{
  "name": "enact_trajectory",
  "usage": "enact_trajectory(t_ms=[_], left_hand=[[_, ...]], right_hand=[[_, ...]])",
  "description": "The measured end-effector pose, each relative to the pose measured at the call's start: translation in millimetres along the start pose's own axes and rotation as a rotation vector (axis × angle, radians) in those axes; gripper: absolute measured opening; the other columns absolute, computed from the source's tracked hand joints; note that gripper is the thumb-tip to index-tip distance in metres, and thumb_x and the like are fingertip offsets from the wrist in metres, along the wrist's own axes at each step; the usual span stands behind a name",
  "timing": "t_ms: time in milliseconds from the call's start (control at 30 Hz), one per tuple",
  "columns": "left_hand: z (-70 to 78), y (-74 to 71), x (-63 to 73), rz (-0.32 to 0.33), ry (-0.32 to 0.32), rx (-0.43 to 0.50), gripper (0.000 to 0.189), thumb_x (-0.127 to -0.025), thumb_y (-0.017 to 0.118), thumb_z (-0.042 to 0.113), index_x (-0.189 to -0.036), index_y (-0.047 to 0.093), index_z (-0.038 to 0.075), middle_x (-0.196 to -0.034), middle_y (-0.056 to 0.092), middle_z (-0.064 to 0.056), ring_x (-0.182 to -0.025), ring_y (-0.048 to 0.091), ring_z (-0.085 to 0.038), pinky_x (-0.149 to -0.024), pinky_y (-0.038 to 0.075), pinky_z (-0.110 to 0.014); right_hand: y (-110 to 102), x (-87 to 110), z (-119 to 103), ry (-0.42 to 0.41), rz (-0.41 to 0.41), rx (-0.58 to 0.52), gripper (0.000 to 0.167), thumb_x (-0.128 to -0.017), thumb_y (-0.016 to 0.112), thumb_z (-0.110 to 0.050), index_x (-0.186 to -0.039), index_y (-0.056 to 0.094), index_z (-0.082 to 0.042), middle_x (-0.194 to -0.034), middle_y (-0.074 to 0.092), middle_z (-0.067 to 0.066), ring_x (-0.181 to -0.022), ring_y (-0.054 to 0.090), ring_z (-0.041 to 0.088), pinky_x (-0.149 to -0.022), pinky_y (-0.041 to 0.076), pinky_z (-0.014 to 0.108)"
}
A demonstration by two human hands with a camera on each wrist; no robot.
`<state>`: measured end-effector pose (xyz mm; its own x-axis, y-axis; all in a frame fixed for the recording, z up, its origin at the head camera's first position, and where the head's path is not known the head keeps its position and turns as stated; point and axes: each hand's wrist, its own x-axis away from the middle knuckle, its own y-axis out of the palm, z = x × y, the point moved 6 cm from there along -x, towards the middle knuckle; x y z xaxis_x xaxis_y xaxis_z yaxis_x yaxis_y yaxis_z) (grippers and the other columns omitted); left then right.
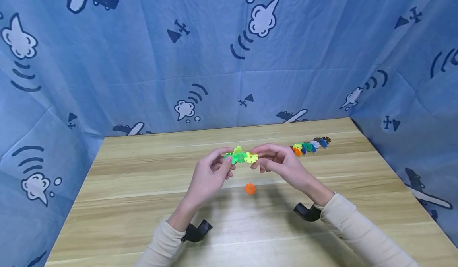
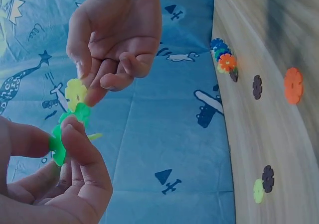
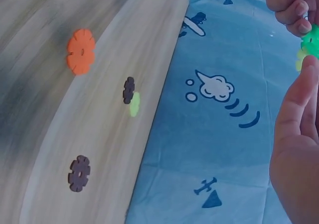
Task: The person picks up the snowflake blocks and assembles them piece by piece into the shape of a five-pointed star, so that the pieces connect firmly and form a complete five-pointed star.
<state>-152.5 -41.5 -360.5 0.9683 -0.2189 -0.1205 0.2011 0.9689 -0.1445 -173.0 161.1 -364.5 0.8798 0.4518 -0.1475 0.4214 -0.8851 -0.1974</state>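
Several green and yellow notched discs (image 1: 240,157), joined in a cluster, are up in the air between the two hands, over the wooden table (image 1: 143,203). The left hand (image 1: 212,172) pinches a green disc (image 2: 59,148) between thumb and finger; the right hand (image 1: 280,161) pinches the yellow end disc (image 1: 251,158), other fingers loosely bent. I'd judge them light, stiff, slightly slick plastic, best taken near the rim. An orange disc (image 1: 250,188) lies nearer the person; a coloured row of discs (image 1: 308,147) lies beyond the right hand.
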Motion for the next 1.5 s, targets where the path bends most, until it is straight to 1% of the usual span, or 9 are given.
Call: enact_trajectory(t_ms=[267, 400, 533, 733, 900, 1067, 1267, 1400, 1500], left_hand=[[10.6, -1.6, 0.8, 0.009, 0.123, -0.102, 0.034, -0.098, 0.062, 0.006, -0.132, 0.063, -0.001, -0.088, 0.073, -0.014, -0.07, 0.067, -0.011, -0.065, 0.059, -0.024], [15.2, -3.9, 1.2, 0.088, 0.207, -0.273, 0.026, -0.098, 0.062, 0.008, -0.122, 0.07, 0.004, -0.075, 0.067, -0.004, -0.062, 0.057, -0.007, -0.057, 0.05, -0.019], [15.1, -7.8, 2.4, 0.167, 0.219, -0.349, 0.019, -0.098, 0.064, 0.012, -0.113, 0.074, 0.007, -0.077, 0.057, -0.003, -0.067, 0.051, -0.013, -0.058, 0.043, -0.02], [2.6, -4.1, 0.1, 0.081, 0.105, -0.179, 0.021, -0.105, 0.053, 0.016, -0.119, 0.064, 0.004, -0.111, 0.061, -0.012, -0.095, 0.065, -0.024, -0.077, 0.06, -0.031], [-1.9, 3.4, 0.3, -0.004, 0.062, -0.066, 0.033, -0.102, 0.058, 0.013, -0.133, 0.051, 0.007, -0.111, 0.064, -0.013, -0.092, 0.067, -0.022, -0.079, 0.061, -0.032], [-2.9, 7.4, 0.1, -0.015, 0.076, 0.022, 0.054, -0.09, 0.069, 0.0, -0.138, 0.045, 0.009, -0.107, 0.062, -0.013, -0.088, 0.064, -0.017, -0.078, 0.057, -0.023], [-7.5, 4.6, -1.1, 0.015, 0.005, 0.108, 0.05, -0.091, 0.068, -0.004, -0.134, 0.044, 0.008, -0.119, 0.059, -0.019, -0.096, 0.066, -0.02, -0.078, 0.056, -0.022], [-7.1, 2.1, -1.1, 0.019, -0.006, 0.107, 0.051, -0.091, 0.067, -0.005, -0.134, 0.044, 0.008, -0.119, 0.06, -0.018, -0.097, 0.065, -0.019, -0.079, 0.057, -0.023], [-8.7, 0.6, -1.0, 0.026, -0.013, 0.101, 0.051, -0.091, 0.067, -0.005, -0.134, 0.045, 0.009, -0.118, 0.061, -0.016, -0.095, 0.065, -0.018, -0.078, 0.056, -0.023]], right_hand=[[5.2, -1.6, -3.3, 0.012, 0.083, 0.024, 0.024, -0.101, 0.063, -0.014, -0.121, 0.068, -0.002, -0.1, 0.077, 0.005, -0.08, 0.071, 0.017, -0.07, 0.061, 0.032], [11.4, -2.9, -5.3, -0.005, 0.104, 0.013, 0.022, -0.103, 0.059, -0.015, -0.116, 0.068, 0.001, -0.097, 0.077, 0.008, -0.079, 0.073, 0.019, -0.066, 0.06, 0.032], [16.1, -3.7, -6.9, -0.024, 0.109, 0.02, 0.021, -0.104, 0.057, -0.013, -0.11, 0.069, 0.003, -0.091, 0.075, 0.011, -0.073, 0.07, 0.017, -0.062, 0.058, 0.031], [19.5, -2.6, -6.0, 0.019, 0.132, 0.11, 0.018, -0.103, 0.061, -0.018, -0.104, 0.073, -0.004, -0.08, 0.069, 0.006, -0.064, 0.062, 0.017, -0.053, 0.05, 0.026], [24.7, -1.8, 0.5, 0.091, 0.14, 0.153, 0.02, -0.102, 0.063, -0.022, -0.102, 0.075, -0.006, -0.078, 0.068, 0.003, -0.066, 0.061, 0.016, -0.052, 0.047, 0.024], [32.9, -0.4, 7.4, 0.13, 0.088, 0.151, 0.019, -0.101, 0.063, -0.023, -0.101, 0.076, -0.008, -0.077, 0.068, 0.003, -0.064, 0.06, 0.014, -0.051, 0.045, 0.023], [24.8, -1.4, 11.0, 0.132, -0.005, 0.189, 0.026, -0.101, 0.064, -0.016, -0.123, 0.07, -0.004, -0.095, 0.071, 0.007, -0.077, 0.068, 0.015, -0.065, 0.056, 0.026], [-11.3, -8.3, 20.1, 0.119, 0.005, 0.393, 0.027, -0.098, 0.065, -0.008, -0.125, 0.07, -0.006, -0.102, 0.074, 0.009, -0.082, 0.07, 0.014, -0.072, 0.059, 0.027], [-45.6, -15.3, 31.4, 0.142, 0.044, 0.663, 0.025, -0.097, 0.061, -0.003, -0.12, 0.072, -0.003, -0.099, 0.076, 0.012, -0.072, 0.064, 0.012, -0.061, 0.053, 0.026]])
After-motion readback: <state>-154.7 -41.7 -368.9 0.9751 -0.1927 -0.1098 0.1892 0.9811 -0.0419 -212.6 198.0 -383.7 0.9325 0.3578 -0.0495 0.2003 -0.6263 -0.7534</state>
